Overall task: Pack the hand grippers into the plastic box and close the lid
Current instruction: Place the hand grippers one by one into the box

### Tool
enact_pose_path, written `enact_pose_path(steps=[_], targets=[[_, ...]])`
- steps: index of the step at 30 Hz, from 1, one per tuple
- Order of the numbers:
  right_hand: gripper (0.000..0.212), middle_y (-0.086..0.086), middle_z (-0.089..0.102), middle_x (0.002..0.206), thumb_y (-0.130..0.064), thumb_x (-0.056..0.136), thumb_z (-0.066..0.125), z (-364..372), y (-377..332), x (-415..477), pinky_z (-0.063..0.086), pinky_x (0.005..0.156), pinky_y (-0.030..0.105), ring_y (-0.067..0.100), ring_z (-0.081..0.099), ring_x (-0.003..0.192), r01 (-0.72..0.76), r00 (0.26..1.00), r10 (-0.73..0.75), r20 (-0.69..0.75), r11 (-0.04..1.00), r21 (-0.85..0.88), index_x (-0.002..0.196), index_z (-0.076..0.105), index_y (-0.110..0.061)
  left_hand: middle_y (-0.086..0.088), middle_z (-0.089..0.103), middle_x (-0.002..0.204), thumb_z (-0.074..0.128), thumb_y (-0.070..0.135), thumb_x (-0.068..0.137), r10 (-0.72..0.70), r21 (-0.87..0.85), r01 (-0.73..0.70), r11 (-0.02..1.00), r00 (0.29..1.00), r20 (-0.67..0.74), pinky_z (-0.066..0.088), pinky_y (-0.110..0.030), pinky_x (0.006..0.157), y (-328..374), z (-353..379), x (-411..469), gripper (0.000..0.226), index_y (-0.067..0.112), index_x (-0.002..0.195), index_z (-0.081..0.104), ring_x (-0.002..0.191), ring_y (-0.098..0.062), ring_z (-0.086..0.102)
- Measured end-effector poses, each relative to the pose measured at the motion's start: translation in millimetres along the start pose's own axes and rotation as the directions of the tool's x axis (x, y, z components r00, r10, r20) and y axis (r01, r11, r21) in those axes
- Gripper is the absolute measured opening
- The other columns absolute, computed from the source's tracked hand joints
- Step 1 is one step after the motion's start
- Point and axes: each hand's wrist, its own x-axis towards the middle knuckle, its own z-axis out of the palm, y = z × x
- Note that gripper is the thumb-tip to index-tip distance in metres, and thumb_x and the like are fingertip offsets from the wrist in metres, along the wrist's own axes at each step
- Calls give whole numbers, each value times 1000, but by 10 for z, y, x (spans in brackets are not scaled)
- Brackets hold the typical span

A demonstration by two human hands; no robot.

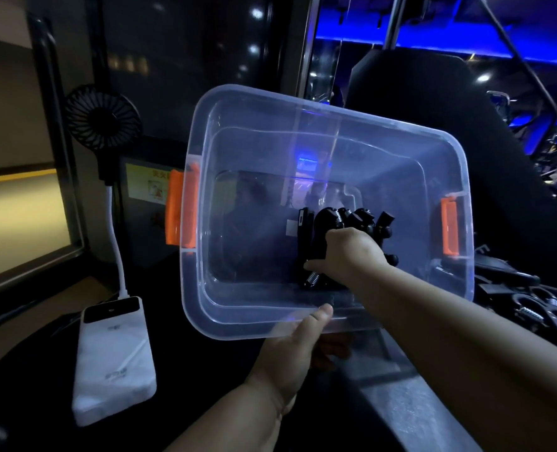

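Plastic box [319, 109] is held tilted by the left hand [290, 350]: thumb over the near rim, fingers curled underneath. A bundle of hand grippers [352, 220] is clamped in the right hand [352, 252], low inside the box. Loose grippers [538, 308] lie on the desk [35, 347] at right. Risks: the one-handed rim hold could be levered loose if the bundle is dropped; springs could be snagged on release. No lid is seen.

I am facing a dim room: blue strip lights [433, 46] are glowing upper right, a dark panel [189, 44] is reflecting spots ahead, a black fan [102, 117] is rising from a white power bank [114, 360] on the dark tabletop [26, 370].
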Motion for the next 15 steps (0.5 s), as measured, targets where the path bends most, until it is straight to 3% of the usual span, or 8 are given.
enact_pose_path(steps=[3, 7, 9, 12, 15], targets=[[54, -1, 47, 64, -66, 78, 61, -98, 39, -57, 38, 59, 28, 27, 60, 77, 3, 999, -3, -53, 1000, 11, 67, 45, -15, -25, 71, 93, 66, 43, 79, -8, -37, 8, 999, 1000, -8, 48, -26, 55, 9, -9, 6, 44, 2, 96, 68, 65, -21, 65], [49, 5, 63, 83, -65, 83, 54, -273, 195, -235, 37, 60, 30, 31, 63, 86, -40, 976, 47, -211, 999, 35, 86, 58, -16, -19, 73, 94, 63, 46, 77, -34, 4, 34, 999, 999, 35, 46, -27, 57, 5, -8, 14, 56, -1, 107, 66, 67, -20, 65], [46, 3, 62, 79, -63, 85, 52, -330, 341, -390, 36, 60, 29, 30, 60, 80, -80, 956, 94, -279, 995, 64, 79, 59, -18, -17, 74, 95, 53, 49, 75, -41, 28, 40, 999, 998, 44, 48, -24, 56, -4, -16, 16, 60, 1, 107, 67, 70, -20, 66], [45, -1, 57, 69, -60, 86, 52, -326, 623, -654, 35, 57, 29, 30, 57, 72, -149, 909, 188, -371, 980, 132, 67, 53, -19, -15, 74, 98, 53, 53, 79, -35, 75, 30, 997, 997, 66, 48, -24, 59, -12, -44, 27, 58, 4, 108, 68, 74, -20, 66], [35, 1, 62, 76, -51, 87, 57, -204, 922, -912, 35, 56, 29, 33, 60, 72, -193, 832, 288, -474, 951, 240, 69, 57, -21, -14, 73, 101, 41, 52, 78, -34, 93, 25, 995, 995, 96, 45, -27, 63, -14, -56, 41, 60, 9, 106, 71, 78, -20, 65]])
